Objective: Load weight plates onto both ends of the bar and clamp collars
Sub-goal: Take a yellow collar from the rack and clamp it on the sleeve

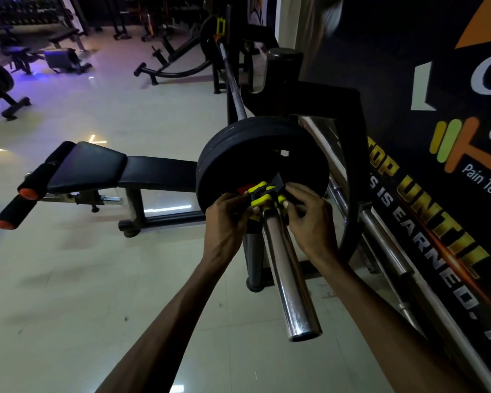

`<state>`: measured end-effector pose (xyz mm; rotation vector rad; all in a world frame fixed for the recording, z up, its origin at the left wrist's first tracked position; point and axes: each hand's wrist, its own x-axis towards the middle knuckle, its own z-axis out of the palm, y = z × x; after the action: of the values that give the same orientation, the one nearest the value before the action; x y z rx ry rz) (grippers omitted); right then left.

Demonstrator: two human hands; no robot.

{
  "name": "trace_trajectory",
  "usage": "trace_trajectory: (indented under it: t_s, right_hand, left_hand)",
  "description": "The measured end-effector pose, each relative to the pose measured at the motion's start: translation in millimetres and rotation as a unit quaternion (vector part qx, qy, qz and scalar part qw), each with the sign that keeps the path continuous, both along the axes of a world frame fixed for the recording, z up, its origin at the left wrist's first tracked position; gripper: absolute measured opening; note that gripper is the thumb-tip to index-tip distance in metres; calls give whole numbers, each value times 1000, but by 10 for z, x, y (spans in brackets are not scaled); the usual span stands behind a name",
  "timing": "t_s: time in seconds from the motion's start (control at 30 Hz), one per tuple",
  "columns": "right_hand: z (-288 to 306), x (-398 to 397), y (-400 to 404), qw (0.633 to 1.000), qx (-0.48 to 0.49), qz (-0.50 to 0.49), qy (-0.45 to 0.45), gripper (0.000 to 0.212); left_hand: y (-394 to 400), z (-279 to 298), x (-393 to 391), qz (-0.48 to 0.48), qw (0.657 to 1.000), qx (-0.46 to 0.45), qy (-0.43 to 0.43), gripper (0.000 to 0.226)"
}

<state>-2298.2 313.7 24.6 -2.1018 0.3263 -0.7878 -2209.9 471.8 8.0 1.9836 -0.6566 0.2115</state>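
Note:
A chrome bar (288, 279) rests on a bench rack, its near sleeve pointing toward me. Two black weight plates (247, 148) sit on that sleeve. A yellow and black collar (262, 194) is on the sleeve, against the outer plate. My left hand (227, 219) grips the collar's left side and my right hand (309, 214) grips its right side. At the bar's far end a black plate (207, 35) carries another yellow collar (220, 25).
A black padded bench (102, 168) with foam rollers stretches left of the plates. Spare chrome bars (380, 222) lean along the printed wall at right. Other benches and machines (54, 58) stand at the back. Pale tiled floor lies below and to the left.

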Motion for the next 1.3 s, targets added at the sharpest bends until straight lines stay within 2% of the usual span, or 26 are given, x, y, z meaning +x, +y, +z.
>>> trace_trajectory:
  t_s: [0.13, 0.3, 0.4, 0.5, 0.63, 0.73, 0.87, 1.07, 1.2, 1.3]
  right_hand:
    - [105, 63, 46, 987, -135, 77, 31, 57]
    - [225, 85, -70, 980, -154, 108, 67, 59]
    - [227, 92, -91, 978, -163, 110, 73, 59]
    - [201, 98, -117, 977, -163, 111, 79, 53]
    - [201, 77, -157, 981, -148, 112, 56, 48]
    - [194, 68, -193, 983, -146, 107, 37, 43]
    - [172, 49, -177, 984, -144, 104, 32, 35]
    - [137, 57, -154, 986, -136, 98, 19, 33]
    - [142, 52, -159, 986, -124, 108, 14, 33]
    - [133, -17, -141, 990, -67, 119, 17, 34]
  left_hand:
    - [0, 3, 28, -10, 1000, 6, 5, 36]
    - [7, 45, 41, -12, 1000, -5, 3, 42]
    - [3, 135, 0, -1, 997, 22, -75, 53]
    - [39, 196, -53, -50, 979, 107, -168, 70]
    - [87, 217, -60, -66, 961, 166, -211, 63]
    - [58, 167, -74, -29, 964, 161, -210, 58]
    - [32, 6, -164, 22, 976, 105, -188, 45]
    - [-19, -39, -239, 46, 987, 41, -147, 36]
    - [-2, 21, -276, 35, 991, 54, -120, 36]
    - [42, 28, -416, 11, 995, 77, -67, 45]
